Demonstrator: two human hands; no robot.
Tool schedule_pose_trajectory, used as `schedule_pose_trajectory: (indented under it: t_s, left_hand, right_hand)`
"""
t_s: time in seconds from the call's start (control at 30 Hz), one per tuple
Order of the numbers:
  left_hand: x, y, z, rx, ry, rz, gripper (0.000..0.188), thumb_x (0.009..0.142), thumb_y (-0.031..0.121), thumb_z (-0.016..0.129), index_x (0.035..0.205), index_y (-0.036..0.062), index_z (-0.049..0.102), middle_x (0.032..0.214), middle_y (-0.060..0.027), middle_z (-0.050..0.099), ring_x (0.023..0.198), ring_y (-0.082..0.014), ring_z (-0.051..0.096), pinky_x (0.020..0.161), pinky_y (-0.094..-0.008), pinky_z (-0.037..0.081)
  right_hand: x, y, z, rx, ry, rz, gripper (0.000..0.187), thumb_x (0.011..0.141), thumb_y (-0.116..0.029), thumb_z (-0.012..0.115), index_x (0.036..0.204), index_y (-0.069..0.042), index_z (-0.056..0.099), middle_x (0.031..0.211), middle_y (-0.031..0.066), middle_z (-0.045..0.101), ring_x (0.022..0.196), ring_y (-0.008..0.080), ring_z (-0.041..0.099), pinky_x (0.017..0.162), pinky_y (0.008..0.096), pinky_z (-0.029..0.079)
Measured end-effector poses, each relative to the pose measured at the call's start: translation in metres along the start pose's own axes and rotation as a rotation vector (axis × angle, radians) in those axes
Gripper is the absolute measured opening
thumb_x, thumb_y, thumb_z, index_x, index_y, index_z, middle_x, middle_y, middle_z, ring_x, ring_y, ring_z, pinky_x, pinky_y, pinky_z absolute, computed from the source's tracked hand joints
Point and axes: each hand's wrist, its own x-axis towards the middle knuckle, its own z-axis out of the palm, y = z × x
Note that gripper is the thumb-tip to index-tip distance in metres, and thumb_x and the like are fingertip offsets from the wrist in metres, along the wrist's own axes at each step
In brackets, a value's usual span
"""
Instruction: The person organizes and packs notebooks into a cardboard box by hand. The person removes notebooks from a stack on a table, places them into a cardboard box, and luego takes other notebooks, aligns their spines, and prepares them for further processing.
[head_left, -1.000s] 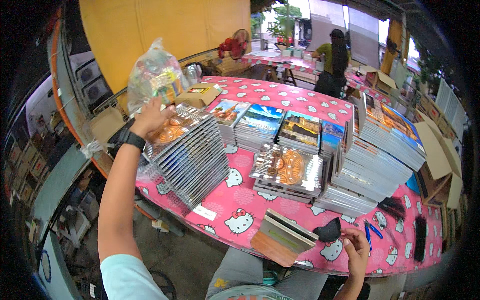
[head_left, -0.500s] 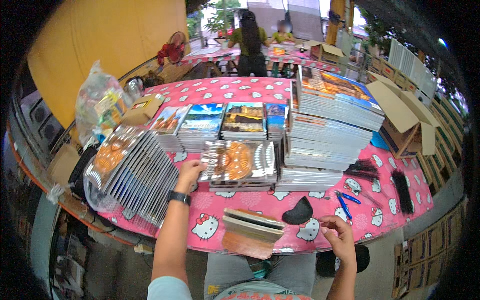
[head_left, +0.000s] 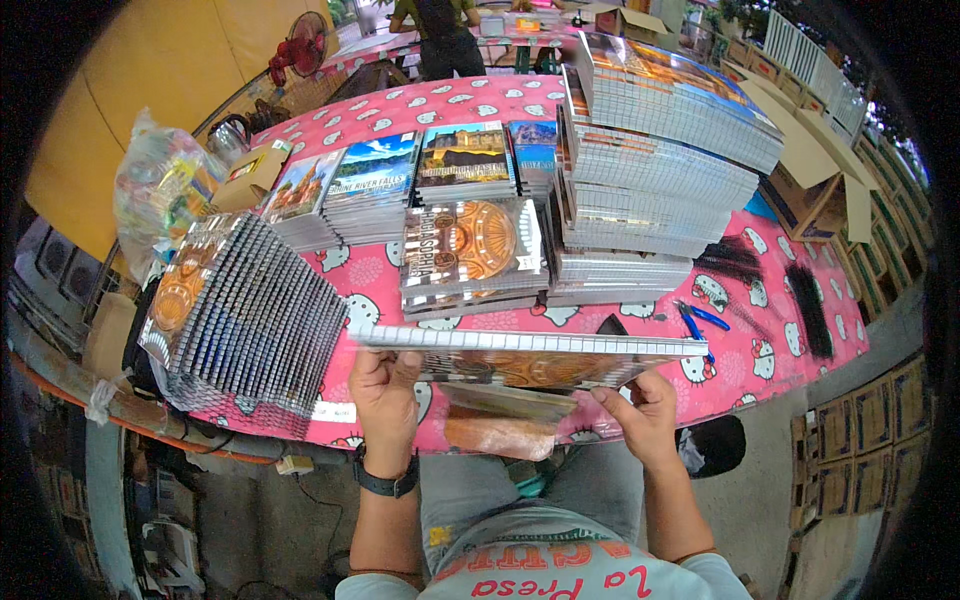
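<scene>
A wire-bound notebook (head_left: 540, 346) with a brown patterned cover is held level above the near table edge, its bound edge facing away from me. My left hand (head_left: 388, 392) grips its left end, the thumb on the near side. At the right end, my right hand (head_left: 643, 412) is closed on it. Below the notebook, a slotted wooden block (head_left: 498, 432) is partly covered. Just beyond lies a low stack of similar notebooks (head_left: 472, 250). Mostly hidden behind the held notebook is a black pad (head_left: 612, 325). Blue-handled cutters (head_left: 690, 322) lie to its right.
A tall leaning notebook stack (head_left: 235, 315) stands at left, a higher one (head_left: 650, 190) at right. Several scenic-cover stacks (head_left: 370, 185) line the back. Black wire strips (head_left: 808, 310) lie on the pink tablecloth (head_left: 440, 100). An open carton (head_left: 805, 190) stands at far right.
My left hand has left the middle stack and come nearer with a notebook. My right hand, empty before, now holds its other end. The view has tilted downward.
</scene>
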Motion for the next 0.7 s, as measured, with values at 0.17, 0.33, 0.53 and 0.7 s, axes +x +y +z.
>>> schedule_pose_trajectory:
  t_s: [0.17, 0.33, 0.53, 0.7]
  left_hand:
    - [0.001, -0.005, -0.018, 0.151, -0.138, -0.14, 0.018, 0.083, 0.008, 0.06, 0.1, 0.0034, 0.054, 0.089, -0.0044, 0.061, 0.071, -0.0077, 0.055, 0.06, -0.0191, 0.045]
    - [0.005, -0.006, -0.026, 0.141, -0.231, -0.161, 0.018, 0.082, 0.01, 0.061, 0.097, 0.0041, 0.055, 0.09, -0.0086, 0.063, 0.067, -0.0083, 0.055, 0.053, -0.0174, 0.042]
    - [-0.003, -0.034, -0.06, 0.602, -0.187, -0.43, 0.024, 0.077, 0.006, 0.061, 0.1, 0.0, 0.056, 0.106, -0.0099, 0.056, 0.099, -0.0185, 0.053, 0.086, -0.0299, 0.041]
    - [-0.014, -0.032, -0.035, 0.104, -0.076, -0.151, 0.062, 0.077, 0.022, 0.064, 0.127, -0.0015, 0.036, 0.122, -0.0157, 0.046, 0.112, -0.0227, 0.043, 0.095, -0.0337, 0.032]
  right_hand:
    - [-0.005, -0.006, -0.008, -0.144, -0.079, -0.008, 0.013, 0.067, -0.002, 0.065, 0.08, 0.001, 0.063, 0.074, 0.0052, 0.062, 0.068, 0.015, 0.055, 0.062, 0.0282, 0.043]
    - [-0.001, -0.006, -0.014, -0.256, -0.203, -0.211, 0.023, 0.061, -0.003, 0.059, 0.084, -0.002, 0.062, 0.076, 0.0095, 0.06, 0.068, 0.0242, 0.054, 0.064, 0.0339, 0.043]
    - [0.006, 0.01, -0.028, -0.559, -0.545, -0.102, 0.018, 0.07, -0.007, 0.06, 0.087, -0.005, 0.062, 0.081, 0.0121, 0.061, 0.079, 0.0303, 0.057, 0.072, 0.039, 0.046]
    - [0.045, 0.058, -0.135, -0.595, -0.017, 0.214, 0.022, 0.078, -0.016, 0.059, 0.094, -0.002, 0.062, 0.088, 0.0154, 0.064, 0.08, 0.025, 0.062, 0.072, 0.0338, 0.047]
